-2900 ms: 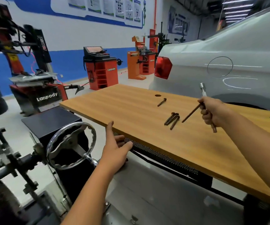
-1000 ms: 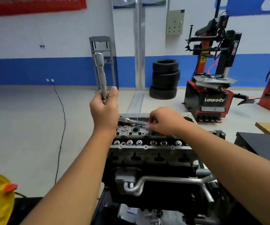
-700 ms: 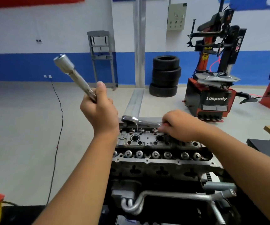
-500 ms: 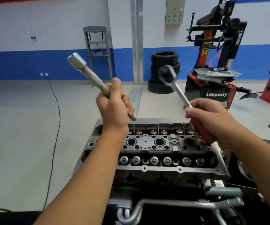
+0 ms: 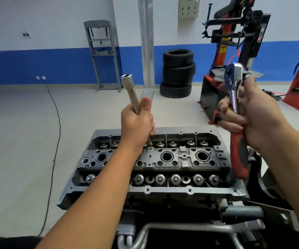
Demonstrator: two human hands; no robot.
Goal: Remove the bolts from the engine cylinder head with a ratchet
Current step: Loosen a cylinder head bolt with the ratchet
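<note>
Two bare forearms, left hand (image 5: 137, 123) and right hand (image 5: 252, 114) ungloved, sleeveless, no rings.

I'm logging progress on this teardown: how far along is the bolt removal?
Mid-job, in a tool setup pause. The left hand grips the long socket extension; the right hand holds the red-handled ratchet. The two are not yet joined, and both are raised above the cylinder head. How many bolts remain cannot be told from this view.
</note>
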